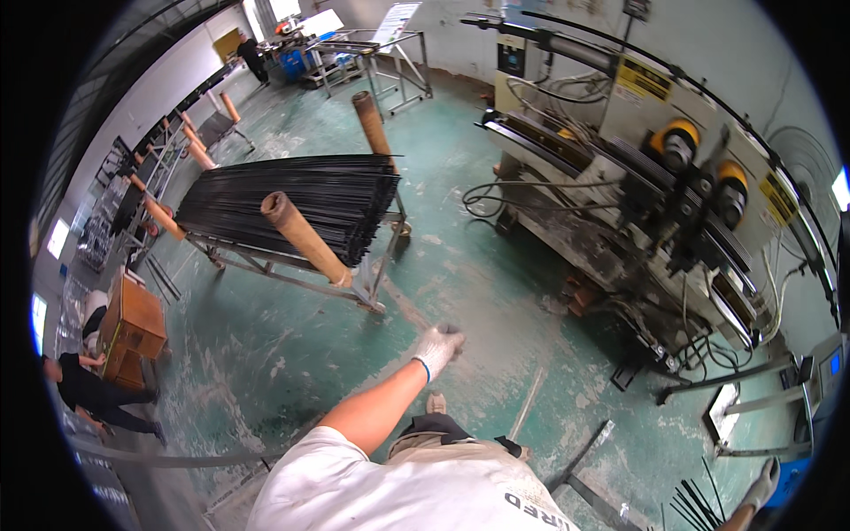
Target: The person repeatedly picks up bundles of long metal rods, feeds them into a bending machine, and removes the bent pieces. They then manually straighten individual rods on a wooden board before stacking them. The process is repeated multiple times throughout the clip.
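My left hand [439, 348], in a pale knit glove with a blue cuff edge, hangs over the green floor in front of me. Its fingers are loosely curled and nothing shows in them. At the lower right rim, my gloved right hand [762, 488] is beside a blue box [790, 481]; its grip is unclear. Thin black rods [697, 508] fan out just left of it, partly cut off by the picture's edge. Ahead, a large bundle of long black rods [285, 206] lies on a wheeled metal rack [265, 265] between upright cardboard tubes [309, 239].
A machine [597, 245] with hoses and two yellow-and-black units stands to the right. Metal bars [591, 491] lie low at my right. A wooden cabinet [133, 332] and a person [99, 395] are at the left; another person [252, 60] stands far back. A control panel [830, 365] is at the right rim.
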A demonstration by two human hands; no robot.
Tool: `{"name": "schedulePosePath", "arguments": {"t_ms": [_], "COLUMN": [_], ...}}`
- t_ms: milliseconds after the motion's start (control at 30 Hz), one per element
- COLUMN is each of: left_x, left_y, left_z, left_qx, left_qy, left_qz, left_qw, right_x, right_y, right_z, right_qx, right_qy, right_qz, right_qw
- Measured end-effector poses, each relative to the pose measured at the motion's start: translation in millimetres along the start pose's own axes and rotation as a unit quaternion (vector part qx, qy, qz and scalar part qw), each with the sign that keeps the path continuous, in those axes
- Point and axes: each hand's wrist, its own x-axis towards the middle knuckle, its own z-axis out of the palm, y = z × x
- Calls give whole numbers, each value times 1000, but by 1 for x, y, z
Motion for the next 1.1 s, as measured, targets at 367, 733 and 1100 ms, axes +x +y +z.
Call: {"name": "schedulePosePath", "arguments": {"t_ms": [367, 733, 1100], "left_x": [109, 190, 215], "left_y": [250, 314, 327], "left_z": [-374, -455, -467], "left_qx": [381, 553, 563], "left_qy": [418, 492, 496], "left_qz": [376, 295, 254], "left_qw": [734, 604, 611], "right_x": [-362, -572, -650], "right_y": [-315, -772, -1016], "right_z": [538, 863, 1155], "right_qx": [128, 8, -243], "right_qy": [-370, -470, -475], "right_qz": [-39, -436, -597], "right_qw": [919, 767, 599]}}
